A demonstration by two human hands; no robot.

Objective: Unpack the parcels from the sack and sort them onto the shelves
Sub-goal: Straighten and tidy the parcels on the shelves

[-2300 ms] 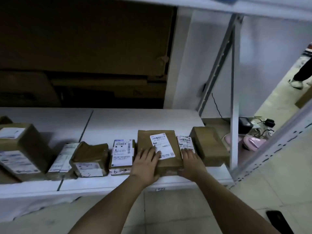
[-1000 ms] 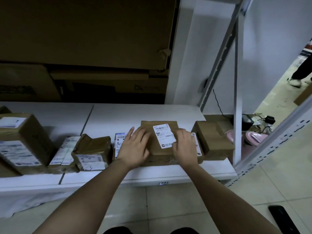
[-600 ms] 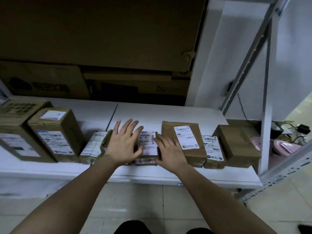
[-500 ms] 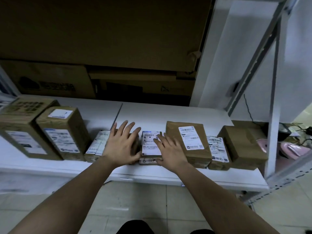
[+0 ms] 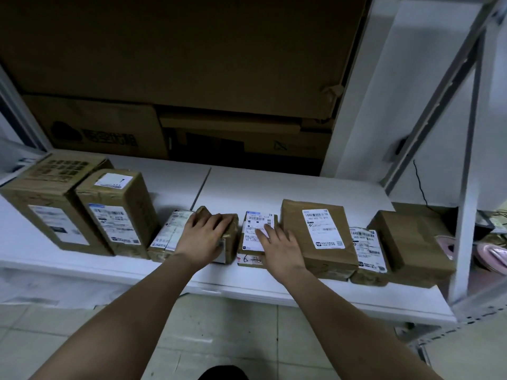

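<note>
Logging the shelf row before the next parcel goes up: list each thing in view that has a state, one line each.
left hand: flat, fingers straight, on the crumpled brown parcel
right hand: flat on the small labelled parcel
large flat parcel: lying label up, untouched
two tall boxes: upright, side by side
right end box: closed, on the shelf

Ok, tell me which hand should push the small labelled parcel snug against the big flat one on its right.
Right. The right hand already lies flat on the small labelled parcel, beside the big flat parcel. The left hand rests on the crumpled brown parcel further left, so it would probably have to cross over.
</note>
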